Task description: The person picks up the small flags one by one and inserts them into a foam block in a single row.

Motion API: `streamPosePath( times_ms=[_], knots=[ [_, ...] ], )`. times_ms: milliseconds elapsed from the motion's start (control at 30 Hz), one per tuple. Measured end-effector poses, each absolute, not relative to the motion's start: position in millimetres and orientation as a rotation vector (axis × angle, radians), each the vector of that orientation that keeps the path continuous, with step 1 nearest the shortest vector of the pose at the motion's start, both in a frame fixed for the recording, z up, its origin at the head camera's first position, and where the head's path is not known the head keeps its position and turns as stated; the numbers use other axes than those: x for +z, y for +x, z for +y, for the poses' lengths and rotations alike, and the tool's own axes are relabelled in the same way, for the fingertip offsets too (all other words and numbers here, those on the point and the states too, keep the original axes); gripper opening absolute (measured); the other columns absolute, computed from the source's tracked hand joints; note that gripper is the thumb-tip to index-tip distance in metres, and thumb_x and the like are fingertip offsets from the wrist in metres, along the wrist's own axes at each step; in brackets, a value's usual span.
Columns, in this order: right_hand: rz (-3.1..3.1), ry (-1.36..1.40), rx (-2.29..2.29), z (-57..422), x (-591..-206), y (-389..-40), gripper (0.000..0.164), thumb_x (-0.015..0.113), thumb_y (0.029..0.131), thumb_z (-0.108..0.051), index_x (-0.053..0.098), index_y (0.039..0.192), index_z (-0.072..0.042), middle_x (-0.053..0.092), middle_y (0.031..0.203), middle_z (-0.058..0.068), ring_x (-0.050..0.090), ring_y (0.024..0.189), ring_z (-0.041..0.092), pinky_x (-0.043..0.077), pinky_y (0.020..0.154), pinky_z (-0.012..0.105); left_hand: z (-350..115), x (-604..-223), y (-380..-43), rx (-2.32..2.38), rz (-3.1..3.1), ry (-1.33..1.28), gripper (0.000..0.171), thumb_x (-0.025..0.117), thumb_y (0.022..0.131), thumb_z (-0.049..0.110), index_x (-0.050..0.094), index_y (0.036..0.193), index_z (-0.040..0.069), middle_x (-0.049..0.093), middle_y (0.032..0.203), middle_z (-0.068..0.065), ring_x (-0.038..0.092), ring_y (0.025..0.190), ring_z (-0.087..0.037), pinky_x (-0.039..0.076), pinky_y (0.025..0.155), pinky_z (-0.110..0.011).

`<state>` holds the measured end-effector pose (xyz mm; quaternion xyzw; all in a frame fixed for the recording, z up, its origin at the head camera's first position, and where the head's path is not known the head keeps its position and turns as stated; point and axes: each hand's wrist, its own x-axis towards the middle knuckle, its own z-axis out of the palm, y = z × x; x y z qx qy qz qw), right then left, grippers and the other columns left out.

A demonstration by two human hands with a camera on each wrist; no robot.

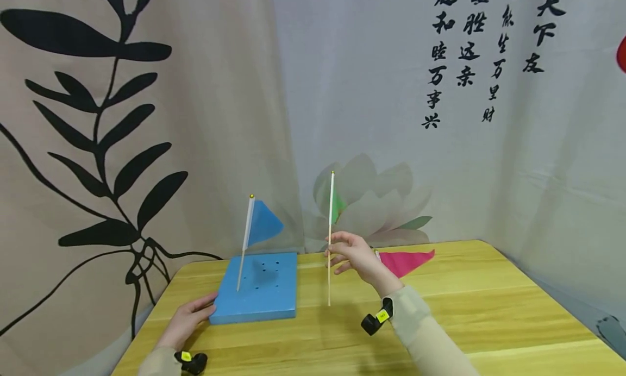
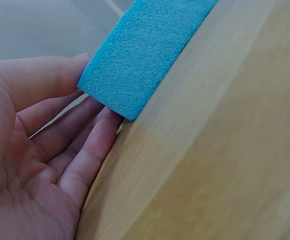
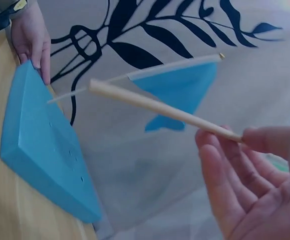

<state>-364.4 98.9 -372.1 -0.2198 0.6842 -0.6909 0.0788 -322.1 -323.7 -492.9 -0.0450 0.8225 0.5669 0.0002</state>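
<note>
A blue foam board (image 1: 276, 300) with several small holes lies flat on the left part of the table. In it stands a small blue flag (image 1: 261, 225) on a thin stick, leaning slightly. My left hand (image 1: 189, 317) rests against the board's left edge near the front corner, thumb at the upper edge and fingers along the side. To the right of the board, my right hand (image 1: 359, 257) pinches the stick of a green flag (image 1: 336, 206) between thumb and fingers. That stick is upright; in the right wrist view its bare wooden end (image 3: 102, 87) points toward the board.
Behind my right hand a pink flag (image 1: 408, 262) lies on the wooden table (image 1: 489, 311), its stick mostly hidden. A printed cloth curtain (image 1: 235, 120) with black leaves and writing hangs along the table's back edge.
</note>
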Motion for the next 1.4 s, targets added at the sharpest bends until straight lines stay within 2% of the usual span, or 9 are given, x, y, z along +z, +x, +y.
streamPosePath(
  times_ms=[200,433,667,800,967,1133,1400],
  knots=[
    [2.056,-0.725,-2.185,57.5,-366.3,-372.8,0.02,0.06,0.095,-0.01,0.059,0.113,-0.001,0.069,0.101,0.02,0.069,0.082,0.037,0.06,0.059,0.039,-323.5,-491.5,-324.0,1.77,2.585,-0.125,0.055,0.061,0.097,0.021,0.044,0.142,-0.007,0.038,0.146,-0.026,0.037,0.133,-0.044,0.043,0.101,-0.051],
    [2.011,-0.72,-2.342,9.7,-381.8,-389.1,0.021,0.066,0.092,-0.009,0.061,0.11,0.001,0.069,0.1,0.017,0.068,0.088,0.041,0.06,0.059,0.04,-322.6,-491.3,-324.5,1.795,2.58,-0.105,0.054,0.061,0.097,0.021,0.045,0.141,-0.007,0.04,0.146,-0.026,0.04,0.131,-0.042,0.043,0.101,-0.05],
    [2.019,-0.702,-2.418,-25.5,-397.6,-393.4,0.02,0.065,0.092,-0.004,0.062,0.111,0.004,0.067,0.1,0.022,0.07,0.085,0.036,0.06,0.057,0.037,-321.3,-491.0,-324.3,1.816,2.583,-0.127,0.055,0.062,0.096,0.023,0.047,0.14,-0.006,0.041,0.145,-0.027,0.044,0.128,-0.041,0.046,0.098,-0.048],
    [2.04,-0.68,-2.429,-37.0,-402.7,-394.3,0.02,0.065,0.093,-0.005,0.062,0.111,0.003,0.066,0.101,0.024,0.07,0.085,0.036,0.06,0.057,0.039,-321.6,-491.7,-324.6,1.826,2.573,-0.113,0.054,0.062,0.096,0.023,0.048,0.14,-0.006,0.041,0.145,-0.026,0.044,0.128,-0.04,0.047,0.097,-0.047],
    [2.077,-0.633,-2.402,-47.0,-406.6,-398.3,0.026,0.064,0.094,-0.008,0.06,0.116,0.005,0.068,0.1,0.018,0.07,0.084,0.03,0.06,0.058,0.04,-322.7,-492.6,-323.9,1.837,2.569,-0.111,0.052,0.061,0.097,0.021,0.048,0.14,-0.005,0.041,0.145,-0.026,0.043,0.128,-0.041,0.046,0.098,-0.048],
    [2.083,-0.616,-2.393,-54.0,-411.1,-401.5,0.027,0.065,0.093,-0.008,0.062,0.117,0.004,0.068,0.099,0.014,0.07,0.083,0.027,0.06,0.057,0.037,-324.6,-494.3,-321.6,1.848,2.568,-0.113,0.052,0.062,0.097,0.021,0.048,0.139,-0.006,0.042,0.144,-0.026,0.044,0.128,-0.041,0.046,0.098,-0.048],
    [2.134,-0.639,-2.368,-56.8,-413.7,-402.1,0.019,0.065,0.093,-0.007,0.066,0.112,-0.005,0.068,0.101,0.02,0.068,0.088,0.037,0.06,0.057,0.038,-324.3,-494.3,-319.4,1.84,2.559,-0.094,0.052,0.06,0.097,0.021,0.047,0.14,-0.005,0.042,0.145,-0.026,0.044,0.128,-0.042,0.049,0.094,-0.045]
  ],
)
